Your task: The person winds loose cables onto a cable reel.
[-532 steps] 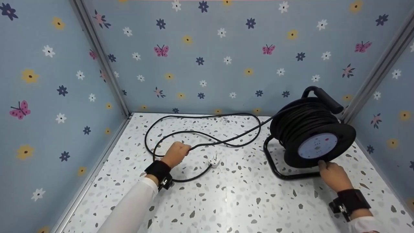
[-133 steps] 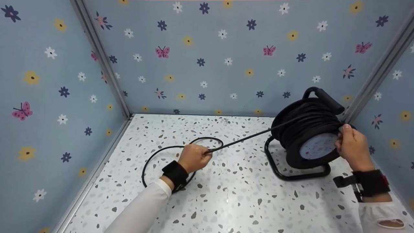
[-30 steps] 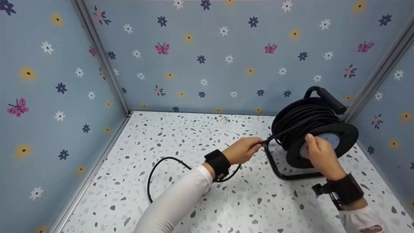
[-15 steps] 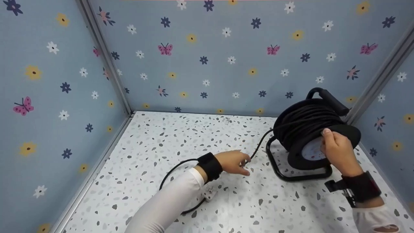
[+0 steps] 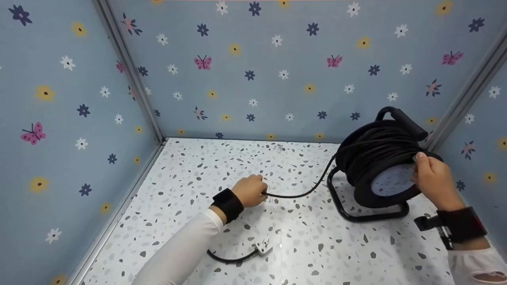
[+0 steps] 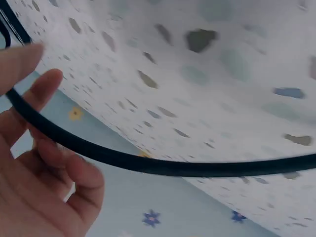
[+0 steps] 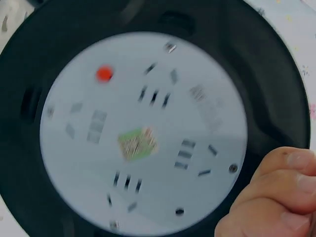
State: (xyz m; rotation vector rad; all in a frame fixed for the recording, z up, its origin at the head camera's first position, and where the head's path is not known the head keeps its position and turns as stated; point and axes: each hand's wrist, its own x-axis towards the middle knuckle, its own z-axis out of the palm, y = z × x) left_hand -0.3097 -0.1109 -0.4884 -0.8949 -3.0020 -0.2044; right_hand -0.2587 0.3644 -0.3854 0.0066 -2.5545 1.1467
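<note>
A black cable reel (image 5: 376, 158) stands at the right on a tubular frame (image 5: 372, 217), wound with black cable. My right hand (image 5: 435, 182) grips the edge of its front disc, and in the right wrist view curled fingers (image 7: 276, 197) lie at the rim; what they hold there is hidden. From the drum a loose cable (image 5: 293, 196) sags to my left hand (image 5: 249, 191), low over the table. In the left wrist view the cable (image 6: 197, 169) runs between thumb and bent fingers. Its white plug (image 5: 263, 247) lies on the table nearer me, part of the cable hidden by my left forearm.
Flowered blue panels stand at the back (image 5: 253, 87), left (image 5: 59, 158) and right (image 5: 483, 158) of the speckled white table (image 5: 301, 253). The reel's carrying handle (image 5: 408, 124) rises close to the back right corner post (image 5: 455, 103).
Less cable lies loose than in the oldest frame. Over the last half second my left hand moves left and closes round the cable; my right hand moves up and right with the turning disc.
</note>
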